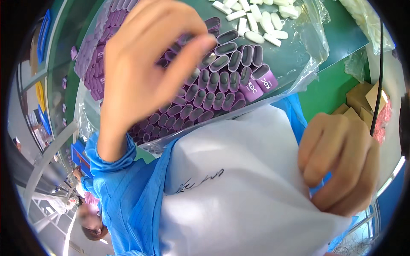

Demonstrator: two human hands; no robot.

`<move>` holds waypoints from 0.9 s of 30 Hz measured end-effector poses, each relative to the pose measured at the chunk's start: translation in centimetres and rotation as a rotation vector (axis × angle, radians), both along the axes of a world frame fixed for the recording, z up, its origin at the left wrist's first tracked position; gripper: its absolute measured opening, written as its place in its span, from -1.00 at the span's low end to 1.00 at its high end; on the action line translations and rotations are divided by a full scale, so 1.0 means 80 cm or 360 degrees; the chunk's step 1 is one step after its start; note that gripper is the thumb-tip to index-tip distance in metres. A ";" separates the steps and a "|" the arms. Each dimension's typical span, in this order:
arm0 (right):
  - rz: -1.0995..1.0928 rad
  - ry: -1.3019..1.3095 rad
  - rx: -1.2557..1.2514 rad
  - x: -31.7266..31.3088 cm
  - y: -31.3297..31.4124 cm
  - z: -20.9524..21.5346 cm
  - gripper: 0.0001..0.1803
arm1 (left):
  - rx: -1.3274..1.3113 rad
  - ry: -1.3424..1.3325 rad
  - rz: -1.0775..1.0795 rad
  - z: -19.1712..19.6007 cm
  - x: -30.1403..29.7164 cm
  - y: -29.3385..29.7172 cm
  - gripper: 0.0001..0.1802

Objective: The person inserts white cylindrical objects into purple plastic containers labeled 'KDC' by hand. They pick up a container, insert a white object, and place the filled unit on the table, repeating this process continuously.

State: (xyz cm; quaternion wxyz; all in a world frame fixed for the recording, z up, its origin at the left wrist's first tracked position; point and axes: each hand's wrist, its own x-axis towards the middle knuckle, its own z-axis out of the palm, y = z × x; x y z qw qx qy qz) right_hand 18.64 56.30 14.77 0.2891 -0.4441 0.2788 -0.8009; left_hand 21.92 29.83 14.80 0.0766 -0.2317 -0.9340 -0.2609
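A green table (337, 89) fills the upper part of the view, its smooth top partly covered by clear, crinkled plastic sheeting (314, 51). At the far left, beyond the table edge, the room shows blurred blue bins (42, 36) and grey metal framing, with another person (92, 222) low in the corner.

The left hand (145, 72) rises from a blue, finely striped sleeve (113, 170) and hovers over a packed batch of purple tubes (213, 89). Its fingers (192, 55) are bent together, thumb tip pressed toward the fingertips right at the open tops of the tubes; whether they actually pinch one cannot be told. The tubes are short, flat-oval sleeves, glossy purple outside with dark hollow mouths, standing side by side in tight rows inside the clear plastic; a few at the right end lie tilted so their sides show.

Further back on the table lie small white oval pieces (260, 21), matte and rounded, scattered loosely on the plastic.

Below the tubes, a smooth white sheet (239, 183) with a dark scribble spreads over the person's lap. At the right, the right hand (341, 162) has its fingers curled shut on the sheet's edge. Past it, brown cardboard boxes (363, 102) stand beside a thin black cable (378, 72).
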 end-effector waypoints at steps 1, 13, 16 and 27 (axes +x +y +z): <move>-0.0128 -0.0002 0.0105 0.002 0.004 -0.008 -0.79 | 0.0021 -0.0092 0.0135 -0.015 -0.011 -0.001 -0.83; -0.1601 0.1680 0.1610 -0.034 0.001 -0.137 -0.85 | 0.0137 -0.0572 0.0296 -0.076 -0.041 -0.020 -0.68; -0.1550 0.1602 0.1583 -0.022 0.004 -0.145 -0.80 | -0.0039 -0.0313 0.0238 -0.071 -0.051 -0.021 -0.69; -0.1484 0.1131 0.1599 -0.056 0.018 -0.113 -0.85 | 0.0289 -0.0453 0.0172 -0.071 -0.066 -0.036 -0.61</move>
